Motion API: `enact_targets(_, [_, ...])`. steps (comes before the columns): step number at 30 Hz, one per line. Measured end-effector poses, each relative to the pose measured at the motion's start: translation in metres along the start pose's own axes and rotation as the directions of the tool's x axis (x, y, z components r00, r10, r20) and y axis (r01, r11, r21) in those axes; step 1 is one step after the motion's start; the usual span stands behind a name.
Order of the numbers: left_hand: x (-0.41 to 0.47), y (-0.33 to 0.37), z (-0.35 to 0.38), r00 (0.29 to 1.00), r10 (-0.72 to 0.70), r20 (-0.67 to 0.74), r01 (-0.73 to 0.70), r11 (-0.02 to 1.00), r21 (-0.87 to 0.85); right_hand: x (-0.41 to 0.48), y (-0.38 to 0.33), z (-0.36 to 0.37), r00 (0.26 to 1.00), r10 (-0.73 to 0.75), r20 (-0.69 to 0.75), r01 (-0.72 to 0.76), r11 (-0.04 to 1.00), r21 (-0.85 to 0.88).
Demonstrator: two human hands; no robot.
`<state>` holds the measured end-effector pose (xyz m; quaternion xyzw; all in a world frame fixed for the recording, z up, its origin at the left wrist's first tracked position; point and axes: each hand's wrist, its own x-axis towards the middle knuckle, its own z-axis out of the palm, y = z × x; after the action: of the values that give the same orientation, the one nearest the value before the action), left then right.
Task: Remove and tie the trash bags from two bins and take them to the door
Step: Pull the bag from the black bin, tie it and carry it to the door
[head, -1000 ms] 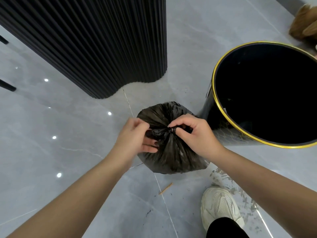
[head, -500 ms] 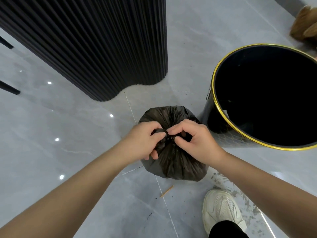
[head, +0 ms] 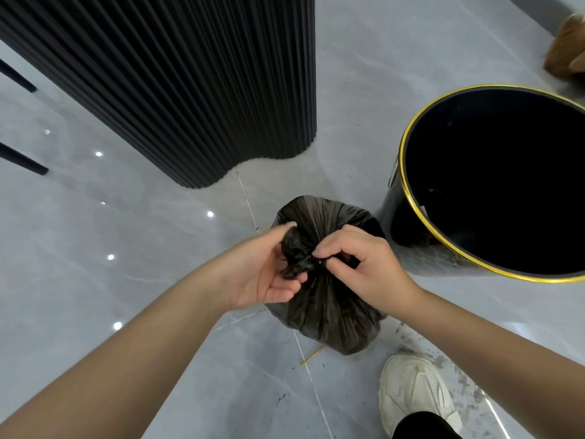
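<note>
- Pinching the knot (head: 313,264) with right grip (head: 364,267), thumb against forefinger; cupping the bunched neck (head: 292,248) with left grip (head: 262,275), fingers curled round it.
- Resting bag (head: 329,315) on floor (head: 126,280), just beside bin (head: 408,185).
- Judging it soft, slippery, probably light; lifting best by the neck under the knot.

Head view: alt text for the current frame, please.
Both hands work the gathered neck of a black trash bag on a grey tile floor: the left hand holds the bunched plastic, the right hand pinches it. A gold-rimmed black bin stands just right of the bag, a fluted black column behind.
</note>
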<state>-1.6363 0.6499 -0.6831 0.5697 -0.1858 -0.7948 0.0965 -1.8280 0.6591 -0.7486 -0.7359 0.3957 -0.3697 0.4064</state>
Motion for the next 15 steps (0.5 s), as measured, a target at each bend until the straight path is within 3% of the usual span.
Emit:
enact_targets(3, [-0.001, 0.007, 0.004, 0.991, -0.131, 0.042, 0.13, 0.991, 0.023, 0.001, 0.003, 0.002, 0.992, -0.124, 0.03, 0.127, 0.982, -0.141])
enact_targets(5, [0.001, 0.005, 0.007, 0.995, -0.097, 0.002, 0.097, 0.995, -0.007, 0.001, 0.006, 0.001, 0.989, -0.141, 0.037, 0.145, 0.974, -0.172])
enact_targets(7, [0.005, -0.001, 0.011, 0.99, 0.059, -0.126, -0.056, 0.998, 0.034, 0.0, 0.008, 0.0, 0.998, -0.052, 0.022, 0.054, 0.99, -0.127])
enact_targets(9, [0.011, -0.01, 0.011, 0.915, 0.317, -0.251, -0.273, 0.942, 0.196, -0.001, 0.007, -0.001, 0.995, 0.103, 0.005, -0.103, 0.994, -0.032])
enact_targets(10, [0.014, -0.016, 0.011, 0.835, 0.478, -0.272, -0.379, 0.859, 0.344, -0.001, 0.007, 0.0, 0.986, 0.167, -0.005, -0.167, 0.986, 0.027])
enact_targets(12, [0.019, -0.025, 0.005, 0.592, 0.789, -0.164, -0.509, 0.524, 0.683, 0.001, 0.006, 0.0, 0.965, 0.26, -0.03, -0.253, 0.956, 0.145])
enact_targets(14, [0.021, -0.031, -0.001, 0.374, 0.925, 0.063, -0.498, 0.143, 0.856, 0.004, 0.003, 0.001, 0.953, 0.301, -0.045, -0.281, 0.926, 0.253])
enact_targets(15, [0.022, -0.033, -0.003, 0.304, 0.942, 0.144, -0.468, 0.017, 0.883, 0.006, 0.002, 0.001, 0.95, 0.308, -0.047, -0.282, 0.914, 0.291])
